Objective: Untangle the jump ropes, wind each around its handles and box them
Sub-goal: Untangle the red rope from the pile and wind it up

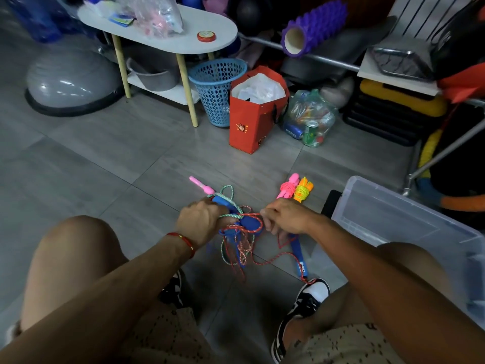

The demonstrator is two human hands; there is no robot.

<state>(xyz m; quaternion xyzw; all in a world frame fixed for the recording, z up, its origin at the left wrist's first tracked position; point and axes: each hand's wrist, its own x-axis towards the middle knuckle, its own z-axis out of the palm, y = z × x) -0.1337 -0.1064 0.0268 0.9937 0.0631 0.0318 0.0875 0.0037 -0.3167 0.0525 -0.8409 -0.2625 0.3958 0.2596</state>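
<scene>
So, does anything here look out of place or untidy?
Yes: the red rope and the green rope are knotted around blue handles between both hands, while the pink bundle and yellow bundle lie wound but outside the clear box.

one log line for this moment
stage: untangling | left hand: grips tangle | right hand: pinches red cord | wound ropes: two, on floor | box: no ropes seen

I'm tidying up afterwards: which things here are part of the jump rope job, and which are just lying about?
Part of the job:
tangled ropes
blue handle
pink handle
pink bundle
yellow bundle
clear box
left hand
right hand

Lying about:
blue basket
red bag
purple roller
grey dome
</scene>
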